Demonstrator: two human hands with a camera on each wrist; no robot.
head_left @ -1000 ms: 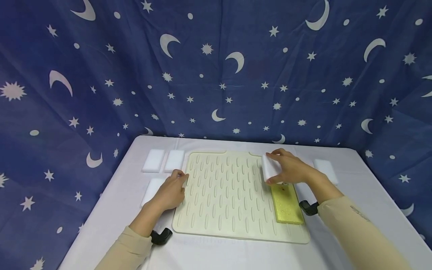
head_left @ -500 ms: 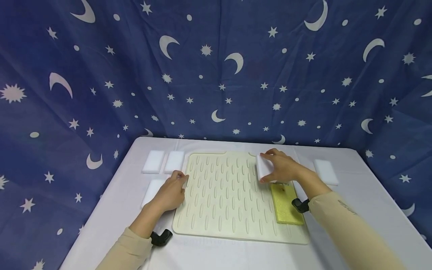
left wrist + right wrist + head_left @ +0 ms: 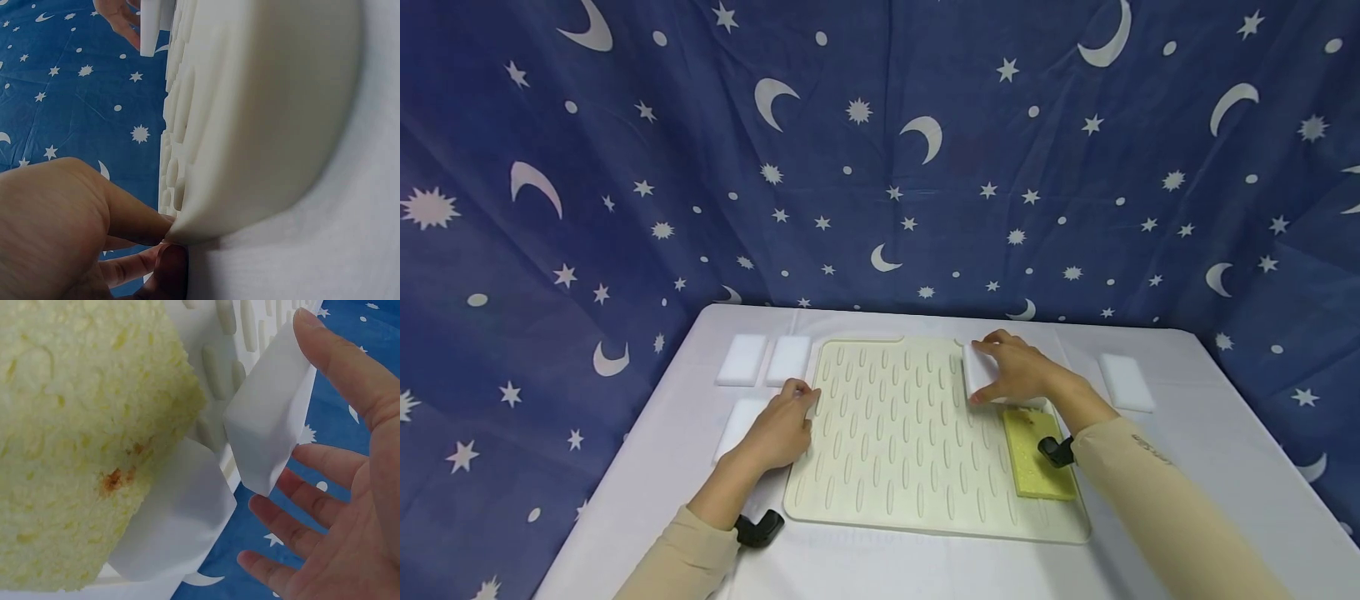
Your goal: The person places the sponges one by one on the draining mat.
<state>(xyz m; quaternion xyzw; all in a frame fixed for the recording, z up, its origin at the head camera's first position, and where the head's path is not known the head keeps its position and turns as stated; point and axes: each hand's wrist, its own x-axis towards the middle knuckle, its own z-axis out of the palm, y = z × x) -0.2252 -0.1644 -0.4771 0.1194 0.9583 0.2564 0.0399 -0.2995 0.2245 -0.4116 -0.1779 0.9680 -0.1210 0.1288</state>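
A cream drying mat with raised oval ridges lies on the table. My left hand pinches its left edge; the left wrist view shows a fingertip on the rim and another digit beside it. At the mat's back right, my right hand grips a white sponge block between thumb and fingers. Whether this block touches the mat is unclear. A second white block lies beside it, mostly hidden in the head view by the hand. Nearer me, a yellow sponge with a brown spot lies on the mat, under my right wrist.
Several more white blocks lie on the white tablecloth: two at the back left, one partly behind my left hand, and one at the right. A blue curtain with moons and stars hangs behind the table.
My right hand has slid a little to the left with the white sponge block, and the second block shows more beside it. My left hand stays at the mat's edge.
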